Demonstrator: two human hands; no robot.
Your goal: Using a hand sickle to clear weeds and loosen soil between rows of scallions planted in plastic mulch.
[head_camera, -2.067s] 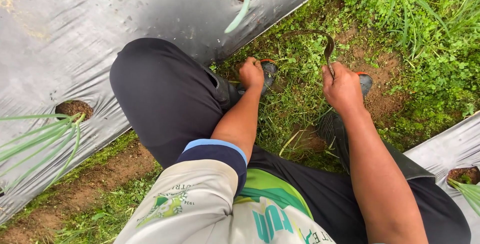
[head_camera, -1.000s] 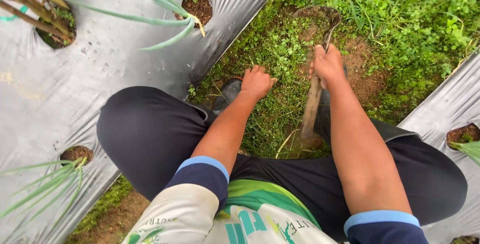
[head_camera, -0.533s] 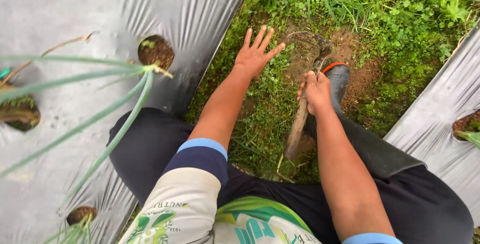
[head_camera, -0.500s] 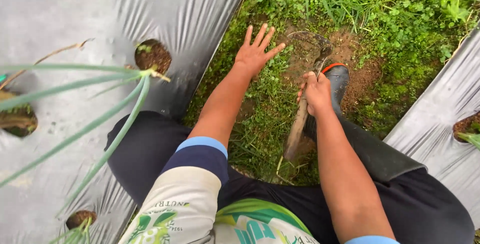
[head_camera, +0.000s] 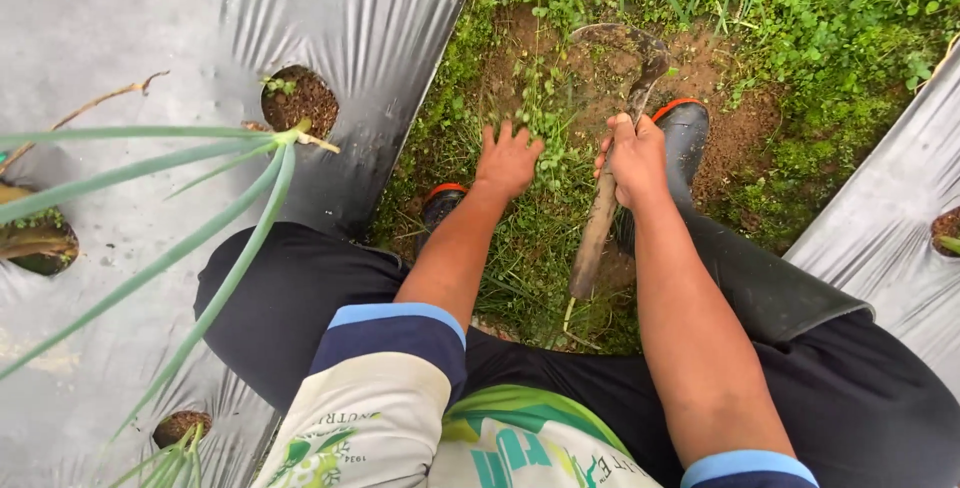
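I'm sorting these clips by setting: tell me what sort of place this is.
Most likely a vegetable field: raised beds under silver plastic mulch with planting holes, onion-like green shoots, and a weedy furrow being worked with a sickle.

Left hand (head_camera: 508, 158) now lower, in weeds (head_camera: 545, 123) beside sickle (head_camera: 615, 148).
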